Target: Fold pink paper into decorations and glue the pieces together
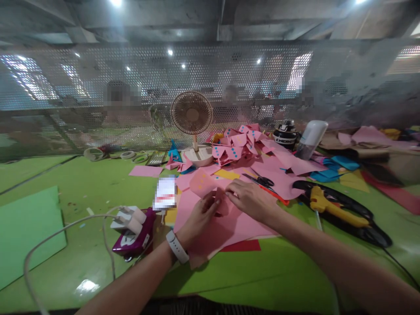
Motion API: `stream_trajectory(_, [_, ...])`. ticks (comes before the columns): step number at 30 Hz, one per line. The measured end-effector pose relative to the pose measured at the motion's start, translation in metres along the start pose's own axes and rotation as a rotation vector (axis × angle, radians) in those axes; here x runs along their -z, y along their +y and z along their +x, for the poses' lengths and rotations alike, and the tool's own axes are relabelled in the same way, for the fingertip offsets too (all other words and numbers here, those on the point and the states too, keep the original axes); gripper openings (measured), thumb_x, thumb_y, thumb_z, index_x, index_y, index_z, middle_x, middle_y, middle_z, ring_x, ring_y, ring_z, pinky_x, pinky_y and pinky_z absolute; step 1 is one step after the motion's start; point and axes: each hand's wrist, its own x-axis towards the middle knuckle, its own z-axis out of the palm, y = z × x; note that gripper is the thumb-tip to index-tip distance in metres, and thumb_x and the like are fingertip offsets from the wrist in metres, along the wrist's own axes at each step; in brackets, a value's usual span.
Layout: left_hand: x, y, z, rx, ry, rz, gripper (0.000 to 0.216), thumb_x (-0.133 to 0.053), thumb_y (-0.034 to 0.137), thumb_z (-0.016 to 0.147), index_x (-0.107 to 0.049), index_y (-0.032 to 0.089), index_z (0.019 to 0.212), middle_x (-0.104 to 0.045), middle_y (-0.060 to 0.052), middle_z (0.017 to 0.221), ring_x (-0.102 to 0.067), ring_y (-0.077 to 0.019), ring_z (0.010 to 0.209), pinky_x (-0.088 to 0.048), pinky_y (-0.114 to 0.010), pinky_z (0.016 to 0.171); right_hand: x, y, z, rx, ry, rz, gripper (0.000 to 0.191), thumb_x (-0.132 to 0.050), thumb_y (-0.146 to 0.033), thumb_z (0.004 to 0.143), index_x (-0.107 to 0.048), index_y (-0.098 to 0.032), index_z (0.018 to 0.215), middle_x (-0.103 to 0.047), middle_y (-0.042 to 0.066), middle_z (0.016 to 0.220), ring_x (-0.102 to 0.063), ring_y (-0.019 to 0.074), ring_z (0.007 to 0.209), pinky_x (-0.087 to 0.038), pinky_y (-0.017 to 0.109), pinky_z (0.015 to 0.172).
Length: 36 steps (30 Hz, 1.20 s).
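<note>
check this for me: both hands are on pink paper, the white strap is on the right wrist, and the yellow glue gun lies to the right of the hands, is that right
The strap is on the wrong side: the head view shows the white strap on the wrist of the left hand, not the right. The rest stands.

Two hands (203, 214) (247, 197), one wristband (177, 247), one fan (192, 113), one scissors pair (259, 178).
</note>
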Motion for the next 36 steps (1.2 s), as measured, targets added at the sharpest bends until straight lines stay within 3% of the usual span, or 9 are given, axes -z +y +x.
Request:
stream_trajectory(8, [0.001,0.000,0.001,0.013,-0.020,0.009,0.038,-0.055,0.040,0.082,-0.054,0.018,0.113,-0.054,-0.011,0.113,-0.055,-0.0203,0.088,-0.052,-0.031,0.069,-0.001,-0.002,-0.001,-0.018,0.038,0.021,0.012,-0.048,-0.018,0.085,-0.060,-0.016,0.088,-0.063,0.006,0.088,-0.058,0.0158,0.080,-0.039,0.025,0.069])
stream_trajectory(13, [0.000,-0.001,0.001,0.029,-0.015,-0.014,0.036,-0.058,0.040,0.080,-0.056,0.017,0.109,-0.056,-0.009,0.104,-0.054,-0.0185,0.084,-0.051,-0.032,0.069,0.000,-0.002,0.001,-0.079,0.071,0.080,0.007,-0.052,-0.019,0.081,-0.059,-0.017,0.079,-0.063,0.004,0.079,-0.055,0.0142,0.071,-0.038,0.025,0.064])
stream_trajectory(18, [0.003,-0.002,0.004,0.027,-0.053,-0.125,0.027,-0.056,0.039,0.081,-0.055,0.016,0.096,-0.055,-0.003,0.082,-0.054,-0.0142,0.073,-0.051,-0.034,0.071,-0.004,0.013,0.009,-0.150,0.145,0.310,0.010,-0.059,-0.027,0.075,-0.058,-0.017,0.074,-0.061,0.001,0.071,-0.053,0.0123,0.064,-0.038,0.024,0.058])
stream_trajectory(23, [0.006,0.002,0.005,0.067,0.043,-0.215,0.027,-0.061,0.040,0.078,-0.057,0.018,0.093,-0.057,-0.003,0.085,-0.056,-0.0144,0.076,-0.049,-0.033,0.073,-0.009,0.023,0.011,-0.119,0.222,0.338,0.016,-0.058,-0.032,0.077,-0.061,-0.018,0.085,-0.062,0.004,0.084,-0.056,0.0146,0.073,-0.042,0.026,0.066])
stream_trajectory(30, [0.002,0.004,0.002,0.055,0.156,-0.342,0.025,-0.066,0.037,0.073,-0.061,0.017,0.087,-0.062,-0.004,0.085,-0.056,-0.0125,0.075,-0.045,-0.023,0.069,-0.014,0.015,0.010,-0.065,0.099,0.482,0.017,-0.054,-0.028,0.082,-0.063,-0.016,0.075,-0.064,0.003,0.076,-0.056,0.0143,0.073,-0.043,0.027,0.070])
stream_trajectory(36, [0.003,0.002,0.002,0.160,0.213,-0.344,0.032,-0.070,0.041,0.069,-0.060,0.014,0.083,-0.063,-0.004,0.077,-0.057,-0.0125,0.065,-0.042,-0.022,0.058,-0.012,0.006,0.007,-0.055,0.026,0.523,0.014,-0.055,-0.026,0.082,-0.063,-0.016,0.075,-0.063,0.003,0.077,-0.056,0.0138,0.073,-0.043,0.026,0.068])
